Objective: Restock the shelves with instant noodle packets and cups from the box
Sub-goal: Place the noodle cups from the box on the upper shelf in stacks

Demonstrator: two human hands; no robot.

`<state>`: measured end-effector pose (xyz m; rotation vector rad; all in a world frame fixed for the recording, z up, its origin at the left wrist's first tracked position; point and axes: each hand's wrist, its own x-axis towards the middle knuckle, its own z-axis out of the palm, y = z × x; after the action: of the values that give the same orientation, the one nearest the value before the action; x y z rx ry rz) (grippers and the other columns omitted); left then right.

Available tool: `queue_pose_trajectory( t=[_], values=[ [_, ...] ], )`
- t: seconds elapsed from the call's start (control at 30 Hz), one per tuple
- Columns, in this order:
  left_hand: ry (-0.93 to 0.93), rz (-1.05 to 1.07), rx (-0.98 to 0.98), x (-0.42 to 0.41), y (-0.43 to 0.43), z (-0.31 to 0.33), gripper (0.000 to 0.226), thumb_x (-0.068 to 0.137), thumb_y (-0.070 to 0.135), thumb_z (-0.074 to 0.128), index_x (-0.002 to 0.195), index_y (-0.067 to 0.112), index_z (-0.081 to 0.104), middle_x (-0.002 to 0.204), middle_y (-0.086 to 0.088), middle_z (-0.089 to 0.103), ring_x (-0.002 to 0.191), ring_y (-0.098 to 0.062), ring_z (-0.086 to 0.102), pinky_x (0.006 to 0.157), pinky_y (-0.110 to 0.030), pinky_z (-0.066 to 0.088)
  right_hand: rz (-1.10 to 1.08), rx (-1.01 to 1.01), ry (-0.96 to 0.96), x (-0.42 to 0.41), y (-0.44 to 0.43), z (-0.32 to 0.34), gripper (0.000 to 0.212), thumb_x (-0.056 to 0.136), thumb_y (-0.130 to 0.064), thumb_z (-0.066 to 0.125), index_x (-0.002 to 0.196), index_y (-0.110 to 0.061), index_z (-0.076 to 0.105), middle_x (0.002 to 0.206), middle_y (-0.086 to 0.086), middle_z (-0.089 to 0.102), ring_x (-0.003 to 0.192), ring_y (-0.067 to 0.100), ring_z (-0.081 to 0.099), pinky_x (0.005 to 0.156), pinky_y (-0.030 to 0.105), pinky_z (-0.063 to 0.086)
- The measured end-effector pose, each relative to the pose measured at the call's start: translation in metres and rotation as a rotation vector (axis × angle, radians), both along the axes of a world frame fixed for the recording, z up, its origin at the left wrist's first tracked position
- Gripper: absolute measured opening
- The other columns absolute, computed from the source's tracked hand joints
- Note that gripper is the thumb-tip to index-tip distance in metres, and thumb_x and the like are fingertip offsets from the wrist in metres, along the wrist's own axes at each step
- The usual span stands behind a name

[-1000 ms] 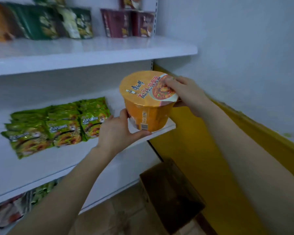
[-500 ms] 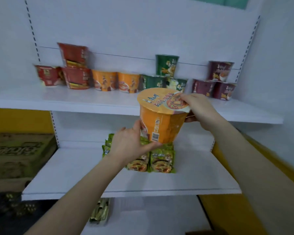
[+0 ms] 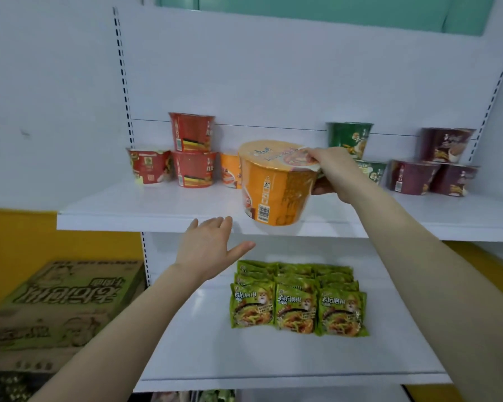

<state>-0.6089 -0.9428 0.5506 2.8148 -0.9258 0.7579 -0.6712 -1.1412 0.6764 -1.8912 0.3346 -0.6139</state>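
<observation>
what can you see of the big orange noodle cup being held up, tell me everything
The orange noodle cup is a wide, glossy tub tapering to its base, with a sealed flat lid printed with a noodle picture and a barcode low on its side. It tilts slightly, at the front edge of the upper shelf, seemingly not set down. The right hand holds its rim, fingers over the lid; the open left hand below does not touch it.
</observation>
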Motion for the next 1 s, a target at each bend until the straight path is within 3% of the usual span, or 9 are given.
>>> queue_pose_trajectory(
  t=[0.13,0.23,0.37,0.53,0.73,0.9,1.0],
  values=[
    [0.026,-0.020,0.037,0.027,-0.010,0.006,0.104,0.065,0.077,-0.007,0.132,0.015,0.042,0.130,-0.003,0.054,0.121,-0.021,0.048,0.105,-0.041,0.031,-0.054,0.016,-0.003,0.030,0.001,0.010,0.018,0.090,-0.021,0.046,0.084,-0.007,0.056,0.067,0.013,0.056,0.051,0.025,0.057,0.053,0.029,0.053],
    [0.039,-0.039,0.060,0.046,-0.026,0.009,0.076,0.085,0.071,0.017,0.127,0.015,0.045,0.123,-0.003,0.057,0.117,-0.022,0.050,0.099,-0.039,0.035,-0.080,-0.003,-0.005,0.051,-0.006,0.015,0.020,0.090,-0.018,0.043,0.081,-0.005,0.055,0.061,0.014,0.054,0.045,0.026,0.056,0.052,0.031,0.052],
    [0.033,-0.054,0.063,0.064,-0.052,0.018,0.066,0.089,0.065,0.023,0.123,0.014,0.048,0.121,-0.005,0.057,0.116,-0.024,0.049,0.099,-0.041,0.033,-0.099,-0.067,0.001,0.078,-0.023,0.024,0.028,0.093,-0.012,0.038,0.075,-0.012,0.059,0.067,0.013,0.057,0.054,0.025,0.058,0.061,0.036,0.056],
    [0.024,-0.055,0.057,0.089,-0.085,0.029,0.061,0.090,0.063,0.024,0.113,0.013,0.051,0.113,-0.006,0.059,0.111,-0.024,0.051,0.097,-0.040,0.034,-0.099,-0.023,-0.012,0.116,-0.054,0.040,0.016,0.091,-0.008,0.038,0.095,-0.005,0.053,0.071,0.013,0.055,0.059,0.024,0.058,0.060,0.036,0.055],
    [0.062,-0.017,0.043,0.123,-0.113,0.033,0.059,0.090,0.063,0.025,0.107,0.014,0.054,0.112,-0.006,0.061,0.109,-0.023,0.052,0.094,-0.038,0.036,-0.088,-0.020,-0.023,0.164,-0.086,0.060,0.030,0.092,-0.009,0.038,0.115,0.003,0.053,0.069,0.010,0.054,0.065,0.025,0.059,0.064,0.037,0.054],
    [0.128,0.017,0.058,0.144,-0.131,0.038,0.057,0.091,0.061,0.025,0.106,0.015,0.055,0.115,-0.008,0.061,0.108,-0.025,0.053,0.094,-0.038,0.037,-0.072,-0.079,-0.026,0.205,-0.097,0.068,0.022,0.089,-0.004,0.035,0.075,-0.005,0.052,0.065,0.013,0.057,0.072,0.033,0.064,0.078,0.044,0.056],
    [0.177,0.024,0.085,0.154,-0.138,0.036,0.057,0.091,0.062,0.025,0.102,0.015,0.054,0.113,-0.009,0.061,0.107,-0.026,0.053,0.092,-0.039,0.038,-0.057,-0.086,-0.023,0.230,-0.100,0.070,0.026,0.086,0.000,0.036,0.063,-0.006,0.048,0.064,0.016,0.056,0.079,0.038,0.065,0.080,0.045,0.057]
  ],
)
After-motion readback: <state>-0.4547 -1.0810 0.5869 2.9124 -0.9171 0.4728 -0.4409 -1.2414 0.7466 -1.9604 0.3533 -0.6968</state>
